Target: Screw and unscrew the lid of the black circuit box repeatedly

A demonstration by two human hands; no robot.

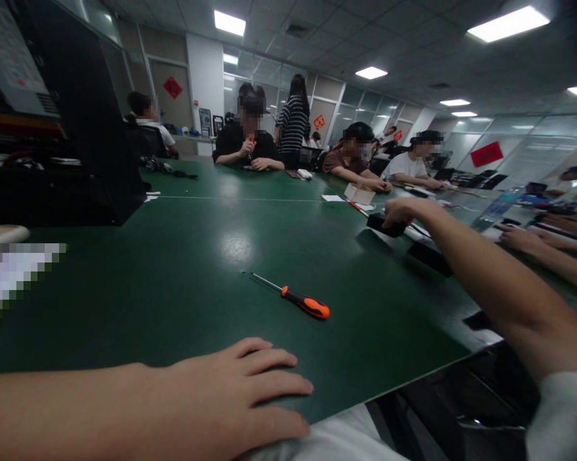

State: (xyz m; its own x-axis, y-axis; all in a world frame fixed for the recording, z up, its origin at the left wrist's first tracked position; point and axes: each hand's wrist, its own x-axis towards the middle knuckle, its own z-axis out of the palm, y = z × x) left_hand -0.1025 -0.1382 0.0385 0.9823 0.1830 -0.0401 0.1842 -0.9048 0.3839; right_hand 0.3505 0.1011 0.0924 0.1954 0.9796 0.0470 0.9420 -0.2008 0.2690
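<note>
My left hand point(240, 394) lies flat near the table's front edge, fingers spread, with nothing in it. Beyond its fingertips a screwdriver point(307, 303) with an orange and black handle rests on the green tabletop, its shaft pointing away to the left. My right arm reaches out to the far right, where my right hand point(401, 211) grips a black box-shaped object point(383, 225) from above. That object appears tilted slightly over the table. Close to it another black box-like item point(430, 257) sits on the table, partly behind my forearm.
A large black computer case point(91, 128) stands open at the left. A small light-coloured box point(360, 193) and white paper point(333, 198) lie beyond my right hand. A clear plastic bottle point(499, 208) is farther right. Several people sit around the table, a co-worker's arms point(547, 246) close at right.
</note>
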